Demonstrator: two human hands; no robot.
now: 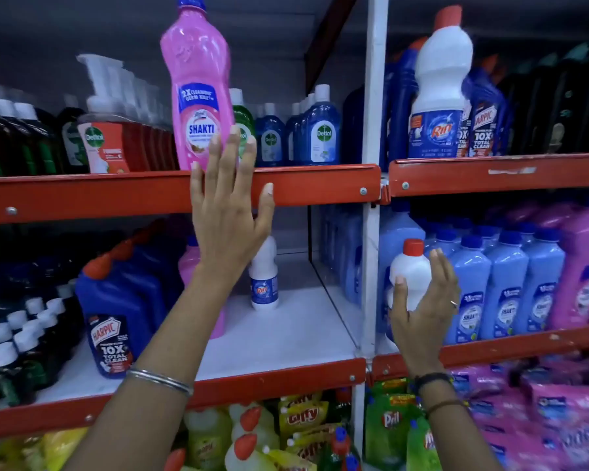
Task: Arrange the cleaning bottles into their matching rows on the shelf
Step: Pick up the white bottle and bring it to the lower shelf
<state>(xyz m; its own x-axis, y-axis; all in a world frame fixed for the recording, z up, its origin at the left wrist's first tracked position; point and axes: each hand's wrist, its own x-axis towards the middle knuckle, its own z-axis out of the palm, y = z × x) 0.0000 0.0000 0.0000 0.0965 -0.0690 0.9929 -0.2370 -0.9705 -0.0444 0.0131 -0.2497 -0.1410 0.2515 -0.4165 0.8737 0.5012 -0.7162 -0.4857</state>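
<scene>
Left hand: the left hand [227,212] is raised flat with its grip released, fingers spread, fingertips at the base of the pink Shakti bottle [198,86].
Pink Shakti bottle: upright at the front edge of the upper shelf [82,195], its blue cap cut off by the top of the frame.
Right hand: the right hand [425,300] has its grip wrapped round a small white bottle [410,270] with a red cap, held in front of the white upright post [374,130]; its label is hidden by the palm.
Around on the upper shelf: Dettol bottles [322,134] just right of the pink one, partly hidden behind the fingers; further right, past the post, a large white Rin bottle [439,96] beside blue Harpic bottles.
Middle shelf: a small Rin bottle [264,277] stands alone far back, its top hidden by the left wrist; a blue Harpic bottle [116,317] sits near left; a row of light blue bottles [504,283] fills the right bay.
Hard to make out: the dark bottles at far left and upper right are blurred, labels unreadable.
Bottom: yellow and green packs, cut off.
</scene>
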